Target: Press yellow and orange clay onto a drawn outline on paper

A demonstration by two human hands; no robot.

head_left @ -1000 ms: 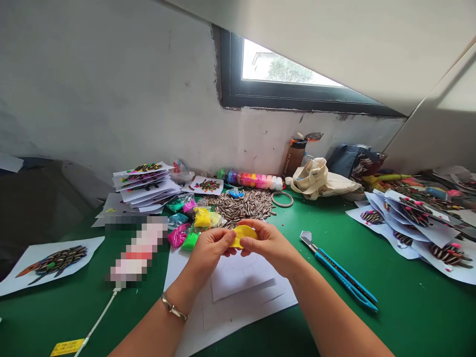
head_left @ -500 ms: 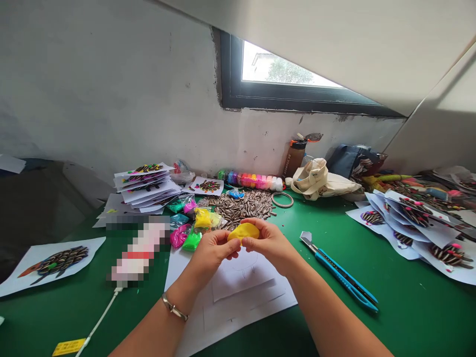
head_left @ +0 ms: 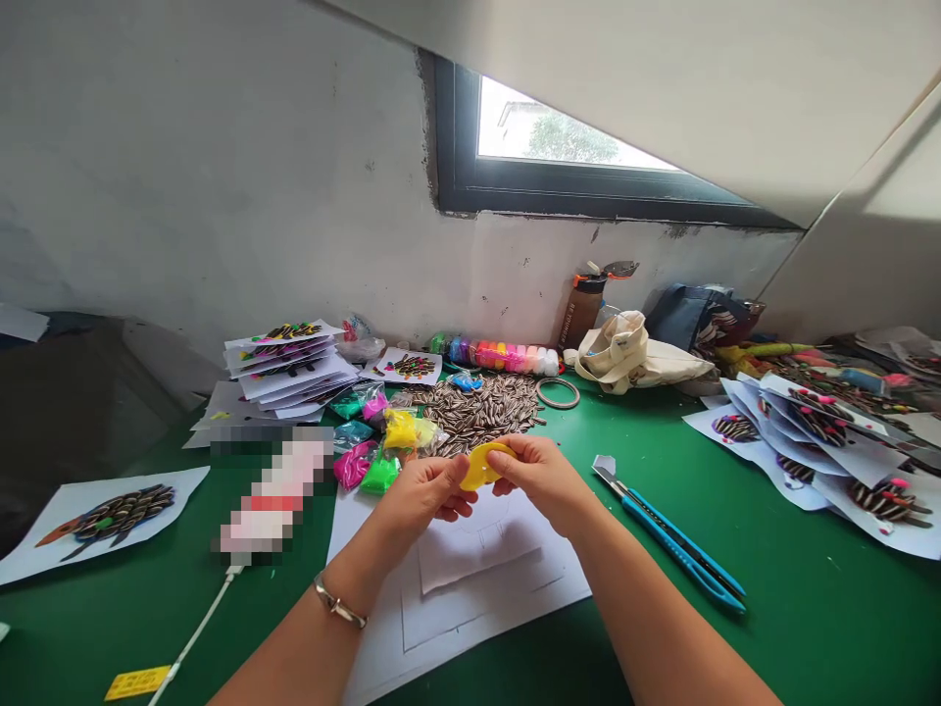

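A flattened yellow piece of modelling clay (head_left: 479, 468) is held up between my two hands, above white paper sheets (head_left: 470, 564) with pencil lines. My left hand (head_left: 426, 493) pinches its left edge between thumb and fingers. On the opposite side, my right hand (head_left: 535, 478) grips it with the thumb pressed on its face. Just behind my hands lies a heap of striped sunflower seeds (head_left: 481, 412). Bags of coloured clay sit left of the heap, among them a yellow bag (head_left: 401, 429), a green bag (head_left: 380, 475) and a magenta bag (head_left: 354, 469).
A blue utility knife (head_left: 676, 544) lies on the green table (head_left: 801, 628) at right. Stacks of seed pictures stand left (head_left: 286, 368) and right (head_left: 816, 441). Tape ring (head_left: 559, 405), brown bottle (head_left: 583, 312) and cloth bag (head_left: 632, 358) are behind. A cable (head_left: 198, 632) runs at left.
The yellow clay has turned more upright and looks flatter and rounder. My right thumb has moved onto its face, and the fingers of my left hand have shifted along its edge.
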